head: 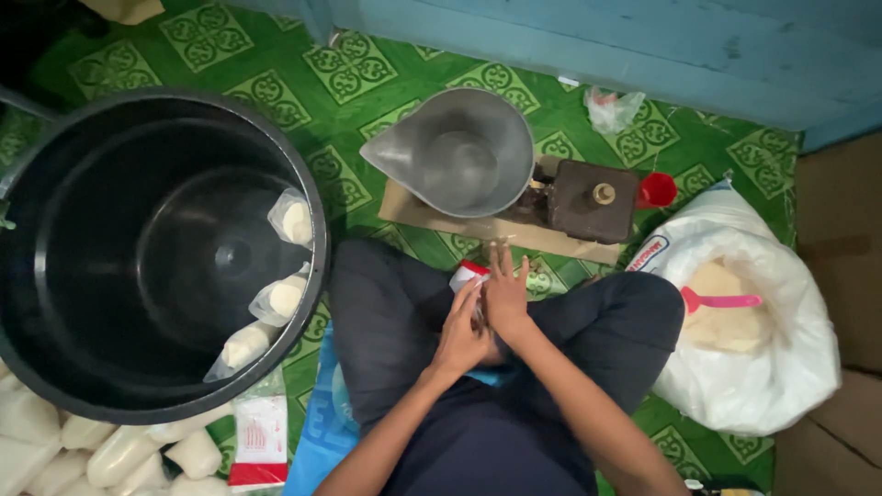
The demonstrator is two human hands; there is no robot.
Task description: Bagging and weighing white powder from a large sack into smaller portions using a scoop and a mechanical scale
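Sat left: large black plastic tub [138,248], clear filled packets [287,296] propped against its inner wall. Met over the lap: left hand [462,332] and right hand [506,292], fingers closed round a small red-and-white plastic packet [469,273]. Beyond: grey metal scale pan [457,152]. Lay right: open white sack [746,321] with pink scoop [718,300].

Large round black plastic tub [138,266]: showing smooth, semi-gloss walls | grey metal scale pan with spout [455,152]: showing dull brushed sheen | green patterned floor covering [303,83]: looking smooth, slightly glossy | white woven plastic sack [781,367]: looking crinkled, shiny | small clear plastic packet with red edge [469,274]: lying between both hands, appearing thin, glossy | pink plastic scoop [721,300]: appearing smooth, matt.
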